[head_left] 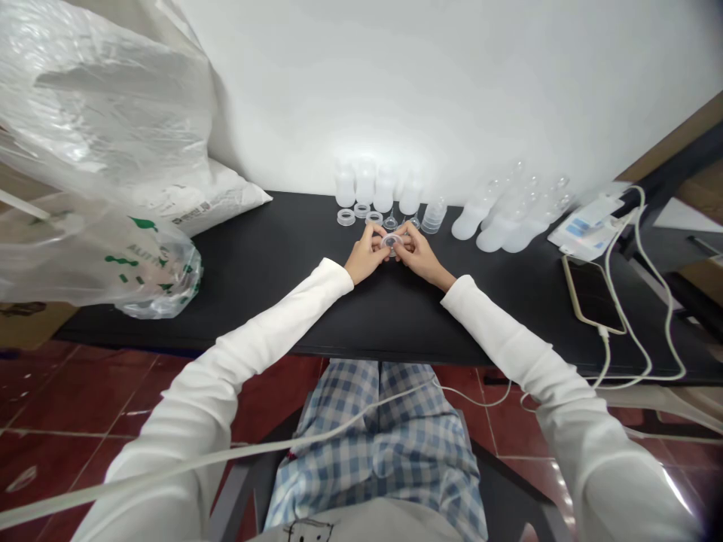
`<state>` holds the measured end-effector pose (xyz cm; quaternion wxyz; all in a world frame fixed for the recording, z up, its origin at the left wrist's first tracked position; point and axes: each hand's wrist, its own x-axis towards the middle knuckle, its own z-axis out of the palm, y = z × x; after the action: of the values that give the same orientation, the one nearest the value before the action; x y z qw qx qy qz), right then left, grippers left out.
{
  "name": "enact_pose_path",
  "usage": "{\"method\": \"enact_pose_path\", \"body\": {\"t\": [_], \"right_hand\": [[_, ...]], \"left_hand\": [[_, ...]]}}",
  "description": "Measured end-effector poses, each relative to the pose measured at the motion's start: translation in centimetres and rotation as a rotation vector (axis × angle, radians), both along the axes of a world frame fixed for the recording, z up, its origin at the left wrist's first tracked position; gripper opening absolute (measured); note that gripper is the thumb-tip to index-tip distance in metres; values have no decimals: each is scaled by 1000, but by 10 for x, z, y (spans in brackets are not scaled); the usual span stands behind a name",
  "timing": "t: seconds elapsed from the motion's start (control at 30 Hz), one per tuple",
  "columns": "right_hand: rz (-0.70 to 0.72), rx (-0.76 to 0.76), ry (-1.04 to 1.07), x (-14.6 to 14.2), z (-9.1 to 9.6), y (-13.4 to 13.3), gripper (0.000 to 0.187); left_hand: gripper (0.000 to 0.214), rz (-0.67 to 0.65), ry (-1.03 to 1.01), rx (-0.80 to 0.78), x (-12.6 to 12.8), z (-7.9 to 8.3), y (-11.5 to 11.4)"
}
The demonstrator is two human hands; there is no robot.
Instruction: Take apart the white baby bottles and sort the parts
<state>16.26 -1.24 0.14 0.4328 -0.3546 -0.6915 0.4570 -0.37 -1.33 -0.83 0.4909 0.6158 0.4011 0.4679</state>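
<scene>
My left hand (367, 258) and my right hand (416, 256) meet over the black table (271, 271), fingers pinched together on a small clear plastic ring (391, 241) held between them. Just beyond the hands lie loose clear rings (346, 217) and small clear nipples (391, 223). Behind those stand several translucent bottles (364, 184) upright against the white wall, beside a short stack of clear caps (434, 214).
Several assembled bottles (508, 218) lie on their sides at the right. A phone (593, 293) with a white cable and a flat packet (587, 222) sit further right. Large plastic bags (113, 188) fill the table's left end.
</scene>
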Motion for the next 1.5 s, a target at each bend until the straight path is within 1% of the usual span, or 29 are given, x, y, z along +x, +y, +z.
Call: {"method": "enact_pose_path", "body": {"t": [0.13, 0.27, 0.43, 0.53, 0.63, 0.7, 0.83, 0.93, 1.0, 1.1, 1.2, 1.27, 1.3, 1.37, 1.4, 1.5], "right_hand": [[12, -6, 13, 1, 0, 1, 52], [27, -20, 22, 2, 1, 1, 54], [-18, 23, 9, 1, 0, -1, 51], [-53, 42, 4, 0, -3, 0, 48], [-62, 32, 1, -1, -5, 1, 48], [-47, 16, 27, 0, -5, 2, 51], [-10, -72, 117, 4, -2, 5, 64], [-10, -156, 177, 7, 0, 9, 68], [16, -169, 151, 8, 1, 10, 63], [41, -129, 114, 8, 3, 8, 53], [16, -118, 137, 7, 3, 7, 48], [-17, -117, 168, 7, 1, 8, 47], [-39, -112, 191, 7, 0, 9, 46], [-90, -90, 240, 8, -3, 11, 44], [-112, -77, 254, 8, -4, 13, 43], [-160, -47, 234, 8, -8, 14, 37]], "left_hand": [[34, -39, -13, -34, 0, 4, -2], [33, -94, -34, -59, -1, 4, -1], [32, -127, -1, 15, -2, 3, -1], [32, -117, 23, 52, -3, 3, -2], [31, -84, 31, 33, -3, 3, -3], [32, -48, 10, 24, -3, 4, -2], [37, 17, -91, 9, -4, 6, 4], [38, -1, -153, -23, -5, 7, 8], [36, -20, -177, -21, -6, 7, 9], [34, -36, -173, 3, -6, 5, 9], [43, -23, -155, 7, -5, 3, 8], [46, 11, -125, -11, -5, 2, 9], [43, 37, -98, -8, -6, 1, 10], [37, 134, -15, 57, -10, 1, 14], [36, 211, 35, 122, -14, 1, 17], [39, 508, 167, 350, -32, 2, 33]]}}
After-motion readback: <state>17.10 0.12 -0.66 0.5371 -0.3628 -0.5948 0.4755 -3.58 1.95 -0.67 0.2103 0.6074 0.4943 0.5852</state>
